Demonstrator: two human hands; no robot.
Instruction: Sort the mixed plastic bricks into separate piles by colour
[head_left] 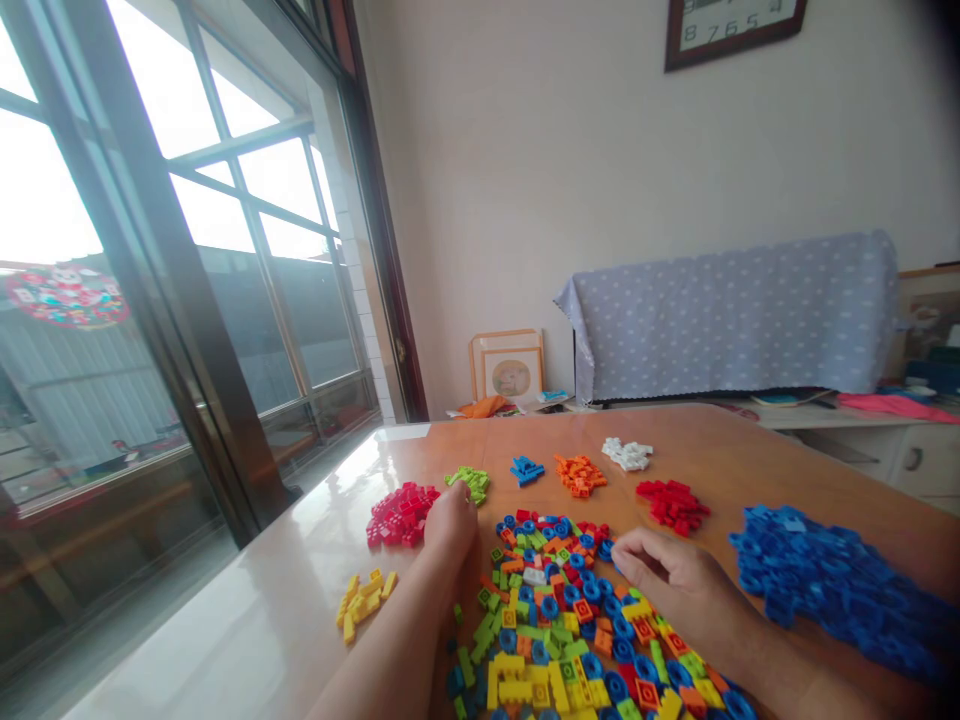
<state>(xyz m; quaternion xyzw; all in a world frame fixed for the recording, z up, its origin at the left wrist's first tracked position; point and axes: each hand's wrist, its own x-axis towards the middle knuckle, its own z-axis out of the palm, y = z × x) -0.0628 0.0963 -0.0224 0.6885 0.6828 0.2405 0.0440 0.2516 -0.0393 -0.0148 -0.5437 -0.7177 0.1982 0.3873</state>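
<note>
A mixed heap of small plastic bricks (559, 620) in blue, yellow, green, red and orange lies on the wooden table (750, 450) in front of me. My left hand (450, 525) reaches out beside the pink-red brick pile (401, 513), its fingers curled and hidden from here. My right hand (664, 570) rests over the heap's right side, its fingers pinched on a blue piece at the heap's edge.
Sorted piles lie around: yellow (364, 598), lime green (470, 481), small blue (526, 469), orange (579, 474), white (628, 453), red (673, 502) and a large blue pile (832, 580). A window is at left; a cloth-covered object (731, 315) stands behind the table.
</note>
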